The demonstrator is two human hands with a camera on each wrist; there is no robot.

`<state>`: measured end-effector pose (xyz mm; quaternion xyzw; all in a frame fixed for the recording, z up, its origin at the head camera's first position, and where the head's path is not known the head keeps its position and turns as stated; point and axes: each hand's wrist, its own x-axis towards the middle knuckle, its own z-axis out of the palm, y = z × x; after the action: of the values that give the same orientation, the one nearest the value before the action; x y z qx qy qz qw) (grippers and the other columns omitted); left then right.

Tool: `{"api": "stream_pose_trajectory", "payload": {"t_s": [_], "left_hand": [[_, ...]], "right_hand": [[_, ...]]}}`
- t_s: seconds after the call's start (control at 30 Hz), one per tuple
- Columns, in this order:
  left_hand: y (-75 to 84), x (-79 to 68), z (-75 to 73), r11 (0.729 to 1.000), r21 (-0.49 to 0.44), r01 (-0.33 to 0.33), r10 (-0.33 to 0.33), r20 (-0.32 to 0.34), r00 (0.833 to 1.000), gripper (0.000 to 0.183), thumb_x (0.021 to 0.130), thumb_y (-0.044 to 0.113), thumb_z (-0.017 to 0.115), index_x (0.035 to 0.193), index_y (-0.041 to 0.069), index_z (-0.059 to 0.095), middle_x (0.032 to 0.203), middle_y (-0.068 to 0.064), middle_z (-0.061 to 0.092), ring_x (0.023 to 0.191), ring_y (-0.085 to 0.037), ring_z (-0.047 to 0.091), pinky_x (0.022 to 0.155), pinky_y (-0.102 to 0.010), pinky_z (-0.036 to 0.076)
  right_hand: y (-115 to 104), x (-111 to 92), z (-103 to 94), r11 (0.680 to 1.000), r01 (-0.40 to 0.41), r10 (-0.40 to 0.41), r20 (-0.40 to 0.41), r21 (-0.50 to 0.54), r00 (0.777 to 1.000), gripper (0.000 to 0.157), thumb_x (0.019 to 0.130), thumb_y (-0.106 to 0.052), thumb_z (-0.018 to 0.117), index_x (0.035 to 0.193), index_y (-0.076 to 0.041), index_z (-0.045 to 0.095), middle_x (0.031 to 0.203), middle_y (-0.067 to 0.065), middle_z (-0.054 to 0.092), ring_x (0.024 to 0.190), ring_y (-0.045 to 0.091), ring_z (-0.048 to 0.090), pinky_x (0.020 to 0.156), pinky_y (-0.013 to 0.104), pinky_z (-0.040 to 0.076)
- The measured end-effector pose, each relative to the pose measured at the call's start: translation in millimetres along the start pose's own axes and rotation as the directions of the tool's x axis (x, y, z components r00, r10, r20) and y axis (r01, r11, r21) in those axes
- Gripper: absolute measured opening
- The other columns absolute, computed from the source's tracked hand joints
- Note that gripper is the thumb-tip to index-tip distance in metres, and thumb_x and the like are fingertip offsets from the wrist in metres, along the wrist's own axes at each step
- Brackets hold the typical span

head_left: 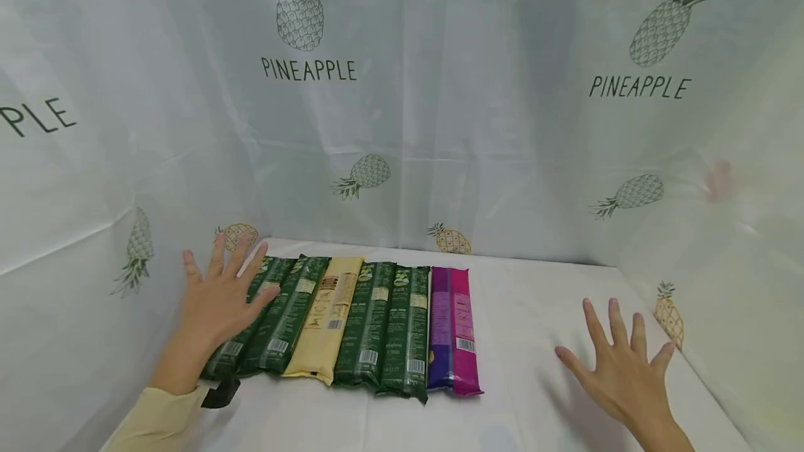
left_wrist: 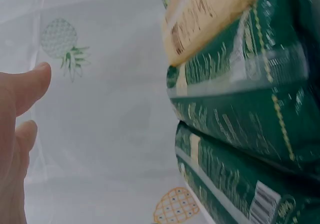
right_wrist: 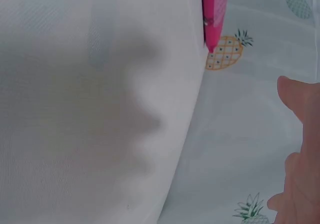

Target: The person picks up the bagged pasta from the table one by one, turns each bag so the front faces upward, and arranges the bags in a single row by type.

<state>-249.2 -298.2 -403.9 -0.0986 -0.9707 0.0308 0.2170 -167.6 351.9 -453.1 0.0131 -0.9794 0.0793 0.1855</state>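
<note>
A row of long, slim plastic packets lies side by side on a white-covered table. From the left come two green packets [head_left: 279,330], a pale yellow packet [head_left: 323,323], two more green packets [head_left: 404,333] and a purple and pink packet [head_left: 453,337]. My left hand [head_left: 216,305], fingers spread, hovers over the leftmost green packet [head_left: 227,358] and hides part of it. Green and yellow packets fill the right of the left wrist view. Off to the right of the row, my right hand [head_left: 628,375] is spread above the tabletop, holding nothing, its shadow below.
White curtain [head_left: 490,124] printed with pineapples encloses the table [head_left: 521,312] at the back and both sides. A dark band [head_left: 221,394] sits at my left wrist, by the sleeve [head_left: 157,417]. A blurred reddish spot [head_left: 719,180] shows on the right curtain.
</note>
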Motion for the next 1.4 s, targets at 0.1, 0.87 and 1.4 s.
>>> {"api": "stream_pose_trajectory", "payload": {"t_s": [0.1,0.87,1.4], "left_hand": [[7.5,6.4,-1.0,1.000,-0.009,-0.011,0.011,-0.007,1.000,0.093,0.103,0.071,0.049,0.173,0.029,0.006,0.179,-0.007,-0.006,0.161,-0.038,-0.021,0.115,-0.074,-0.025],[96.4,61.7,9.4,0.996,-0.041,-0.085,0.085,-0.018,0.996,0.091,0.102,0.070,0.053,0.173,0.027,0.017,0.180,-0.008,0.001,0.163,-0.036,-0.015,0.118,-0.071,-0.023],[177.4,98.2,19.9,0.964,-0.223,-0.146,0.160,0.044,0.986,0.086,0.105,0.071,0.043,0.173,0.032,0.007,0.179,-0.001,-0.007,0.163,-0.033,-0.017,0.121,-0.073,-0.015]], "right_hand": [[-2,1,-0.2,1.000,0.001,-0.001,-0.005,-0.001,1.000,0.104,0.097,-0.070,0.060,0.173,-0.027,0.003,0.175,0.027,-0.001,0.152,0.068,-0.003,0.099,0.095,-0.010],[-36,13,5.4,0.994,-0.039,0.037,0.024,0.103,0.999,0.103,0.099,-0.069,0.059,0.173,-0.023,0.006,0.173,0.033,0.006,0.150,0.069,0.013,0.097,0.096,0.010],[-70,23,5.8,0.961,-0.129,0.096,0.143,0.246,0.985,0.105,0.101,-0.068,0.056,0.173,-0.018,-0.002,0.172,0.035,0.005,0.147,0.069,0.020,0.098,0.087,0.034]]}}
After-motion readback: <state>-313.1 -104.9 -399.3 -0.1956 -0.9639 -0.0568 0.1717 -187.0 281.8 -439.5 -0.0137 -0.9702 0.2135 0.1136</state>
